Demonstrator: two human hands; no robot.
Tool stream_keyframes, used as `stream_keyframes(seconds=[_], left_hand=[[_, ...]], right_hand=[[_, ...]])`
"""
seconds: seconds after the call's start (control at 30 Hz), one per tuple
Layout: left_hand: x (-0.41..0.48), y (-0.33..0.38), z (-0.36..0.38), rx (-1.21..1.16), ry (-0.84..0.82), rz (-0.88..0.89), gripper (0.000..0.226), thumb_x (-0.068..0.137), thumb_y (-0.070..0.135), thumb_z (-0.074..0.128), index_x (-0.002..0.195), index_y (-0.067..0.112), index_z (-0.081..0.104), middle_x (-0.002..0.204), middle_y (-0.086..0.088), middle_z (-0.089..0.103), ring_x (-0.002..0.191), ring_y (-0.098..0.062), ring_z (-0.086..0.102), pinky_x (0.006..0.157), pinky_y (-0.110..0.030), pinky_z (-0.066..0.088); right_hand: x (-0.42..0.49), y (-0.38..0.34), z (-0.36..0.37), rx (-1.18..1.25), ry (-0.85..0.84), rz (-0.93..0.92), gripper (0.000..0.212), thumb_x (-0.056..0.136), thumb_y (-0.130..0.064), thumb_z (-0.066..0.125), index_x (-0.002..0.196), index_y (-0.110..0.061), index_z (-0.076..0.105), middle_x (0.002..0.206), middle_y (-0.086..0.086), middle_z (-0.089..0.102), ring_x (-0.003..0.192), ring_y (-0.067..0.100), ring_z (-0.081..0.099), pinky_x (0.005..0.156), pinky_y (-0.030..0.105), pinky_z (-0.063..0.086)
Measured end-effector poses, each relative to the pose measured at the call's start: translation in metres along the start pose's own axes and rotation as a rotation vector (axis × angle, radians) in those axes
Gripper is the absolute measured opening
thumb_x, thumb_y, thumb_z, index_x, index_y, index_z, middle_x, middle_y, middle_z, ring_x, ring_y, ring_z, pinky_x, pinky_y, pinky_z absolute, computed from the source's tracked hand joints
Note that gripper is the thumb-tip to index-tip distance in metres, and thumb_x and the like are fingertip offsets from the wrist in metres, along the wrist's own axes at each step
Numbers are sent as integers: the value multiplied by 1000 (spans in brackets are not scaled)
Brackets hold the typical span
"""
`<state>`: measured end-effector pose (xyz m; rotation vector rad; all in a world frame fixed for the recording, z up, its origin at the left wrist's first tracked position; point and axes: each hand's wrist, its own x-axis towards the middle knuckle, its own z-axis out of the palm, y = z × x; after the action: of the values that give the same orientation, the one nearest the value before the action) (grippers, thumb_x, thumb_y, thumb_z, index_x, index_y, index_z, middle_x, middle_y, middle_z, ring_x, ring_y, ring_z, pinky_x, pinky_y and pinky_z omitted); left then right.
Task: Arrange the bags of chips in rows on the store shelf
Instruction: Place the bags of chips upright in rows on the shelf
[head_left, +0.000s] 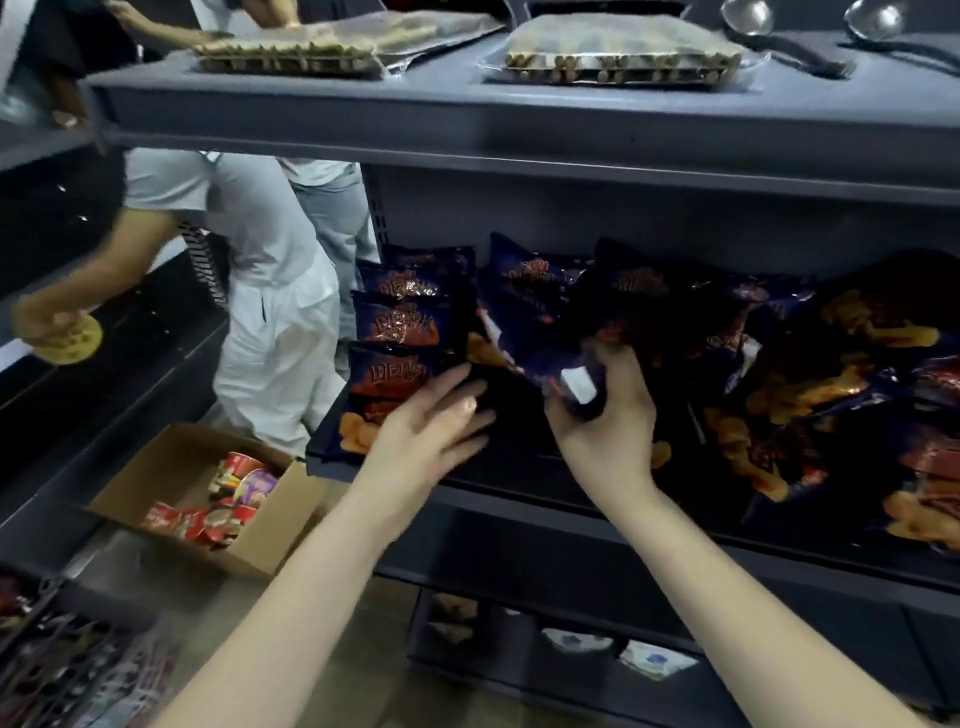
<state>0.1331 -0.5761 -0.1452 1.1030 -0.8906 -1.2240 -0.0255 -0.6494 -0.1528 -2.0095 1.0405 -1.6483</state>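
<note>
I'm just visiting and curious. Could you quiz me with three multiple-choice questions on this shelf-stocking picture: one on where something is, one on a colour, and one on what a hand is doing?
1. Where is the cardboard box?
A. Low down, left of the chip shelf
B. On a trolley
C. In the person's arms

2. What colour are the chip bags mainly?
A. Green
B. White
C. Dark blue with orange

3. What is the right hand doing?
A. Hanging empty
B. Gripping a chip bag
C. Waving

Answers:
1 A: the box sits open below and to the left of the shelf's front edge.
2 C: the packs are dark blue with orange print.
3 B: the fingers curl round one pack.
</note>
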Motion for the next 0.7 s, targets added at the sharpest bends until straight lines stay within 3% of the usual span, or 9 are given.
stream_keyframes(seconds=[0.1, 0.17, 0.2, 0.3, 0.43, 0.5, 0.6, 0.67, 0.7], left_hand=[[7, 5, 15, -104, -117, -172, 63, 80, 46, 62, 131, 12, 48, 124, -13, 61, 115, -29, 58, 92, -42, 51], [22, 15, 16, -77, -35, -247, 50, 92, 37, 54, 132, 7, 49, 112, -14, 64, 121, -31, 52, 80, -24, 54], [29, 15, 13, -97, -7, -257, 46, 93, 31, 53, 131, 5, 49, 106, -13, 65, 122, -33, 51, 74, -18, 53], [36, 13, 4, -236, -40, -252, 39, 78, 21, 64, 115, 9, 61, 102, -12, 70, 97, -26, 66, 71, -29, 55], [43, 11, 0, -138, -2, -190, 25, 77, 9, 61, 102, 11, 63, 87, -8, 73, 80, -20, 70, 68, -29, 55], [47, 13, 1, -92, 4, -155, 18, 83, 3, 57, 98, 11, 62, 79, -4, 73, 74, -15, 70, 63, -24, 55], [46, 12, -1, 25, -40, -121, 22, 85, -5, 55, 90, 16, 61, 68, 4, 72, 64, -7, 68, 56, -17, 53], [42, 9, 3, 106, -114, -113, 26, 84, -6, 57, 88, 20, 61, 69, 9, 72, 65, -4, 68, 58, -15, 52], [40, 5, 3, 133, -134, -120, 27, 83, -5, 59, 88, 22, 61, 69, 11, 72, 66, -2, 68, 60, -15, 52]], right_hand=[[-24, 12, 18, -210, -143, -280, 62, 66, 3, 69, 119, -22, 48, 119, 2, 48, 107, 22, 49, 90, 33, 45], [-34, 15, 22, -287, -187, -365, 62, 68, 2, 63, 121, -24, 48, 121, 1, 45, 108, 24, 47, 87, 41, 45], [-37, 16, 22, -312, -205, -401, 57, 72, -1, 57, 122, -25, 47, 121, 1, 44, 107, 24, 48, 86, 41, 46], [-40, 18, 19, -360, -337, -462, 52, 80, -5, 51, 128, -24, 45, 123, 1, 44, 108, 24, 50, 85, 39, 47], [-40, 15, 8, -238, -497, -488, 49, 79, -7, 56, 127, -16, 50, 131, 5, 45, 119, 24, 51, 94, 37, 45], [-34, 10, -1, -97, -381, -343, 46, 78, -7, 55, 122, -17, 55, 133, 3, 45, 125, 19, 47, 100, 33, 43], [-13, 0, -19, 200, -226, 209, 49, 79, -22, 62, 124, -35, 50, 131, -6, 49, 126, 8, 46, 102, 26, 42], [1, -3, -31, 376, -487, 568, 53, 77, -30, 71, 118, -47, 42, 118, -16, 57, 112, -4, 54, 90, 13, 44], [4, -3, -36, 348, -676, 624, 49, 77, -30, 74, 113, -46, 45, 112, -21, 59, 106, -8, 57, 85, 8, 43]])
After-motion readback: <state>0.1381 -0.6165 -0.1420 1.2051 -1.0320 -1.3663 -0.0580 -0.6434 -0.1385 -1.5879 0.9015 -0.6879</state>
